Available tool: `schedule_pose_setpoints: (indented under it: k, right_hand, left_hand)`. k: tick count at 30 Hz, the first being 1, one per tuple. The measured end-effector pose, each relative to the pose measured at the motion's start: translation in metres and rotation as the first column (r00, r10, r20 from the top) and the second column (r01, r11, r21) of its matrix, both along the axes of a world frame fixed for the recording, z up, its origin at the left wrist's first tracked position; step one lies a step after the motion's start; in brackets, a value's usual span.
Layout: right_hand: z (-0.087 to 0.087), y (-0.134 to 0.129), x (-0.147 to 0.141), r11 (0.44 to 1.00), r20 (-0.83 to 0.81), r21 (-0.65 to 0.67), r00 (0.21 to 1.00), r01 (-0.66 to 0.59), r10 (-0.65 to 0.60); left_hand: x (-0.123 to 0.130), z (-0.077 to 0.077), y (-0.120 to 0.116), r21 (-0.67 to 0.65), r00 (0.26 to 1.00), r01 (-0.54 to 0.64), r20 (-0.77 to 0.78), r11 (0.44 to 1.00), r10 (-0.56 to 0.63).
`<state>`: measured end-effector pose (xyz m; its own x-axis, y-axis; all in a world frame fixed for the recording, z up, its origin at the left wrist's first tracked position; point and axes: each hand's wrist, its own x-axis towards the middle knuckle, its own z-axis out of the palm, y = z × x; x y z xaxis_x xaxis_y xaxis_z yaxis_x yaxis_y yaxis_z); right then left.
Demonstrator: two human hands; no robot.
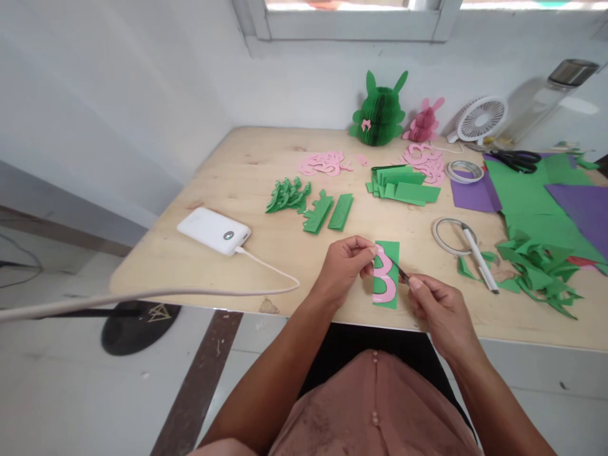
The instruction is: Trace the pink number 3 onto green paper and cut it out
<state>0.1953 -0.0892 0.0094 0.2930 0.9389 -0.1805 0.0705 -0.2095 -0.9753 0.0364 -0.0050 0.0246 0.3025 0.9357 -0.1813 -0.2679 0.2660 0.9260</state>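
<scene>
My left hand [349, 263] pinches the upper left edge of a small green paper strip [394, 250]. On that strip lies a pink paper cutout [387, 291] with rounded lobes; the left fingers hide part of its top. From the closed fingers of my right hand [439, 307] a thin dark pointed tool [401, 273] reaches to the right edge of the pink shape; its kind is not clear. Beyond the left hand are a green folded strip [341, 212], a notched green piece [318, 214] and a pile of cut green pieces [287, 195].
A white power bank [213, 230] with a cable lies left. Farther back are green strips [403, 185], pink cutouts [325, 163], a green paper figure [379, 114] and a small fan [482, 120]. Right are a white pen [481, 259], tape [464, 171], scissors [515, 159] and green scraps [541, 269].
</scene>
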Motion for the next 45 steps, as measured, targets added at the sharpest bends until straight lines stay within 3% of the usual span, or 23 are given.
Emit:
schedule_pose_setpoints:
  k: [16,24,45]
  right_hand:
    - [0.0056,-0.0002,-0.0025,1.0,0.103,0.027,0.995,0.004,-0.007]
    - [0.0004,-0.0013,-0.0015,1.0,0.061,-0.002,0.998,0.023,-0.023]
    - [0.0007,-0.0023,-0.0041,0.998,0.166,0.029,0.985,0.05,-0.054]
  left_hand:
    - [-0.001,-0.0001,-0.001,0.008,1.0,0.002,-0.006,1.0,-0.002]
    - [-0.0001,-0.0029,0.0004,0.013,1.0,-0.003,-0.012,1.0,0.003]
    - [-0.0005,-0.0016,-0.0004,0.005,1.0,0.003,-0.016,1.0,-0.003]
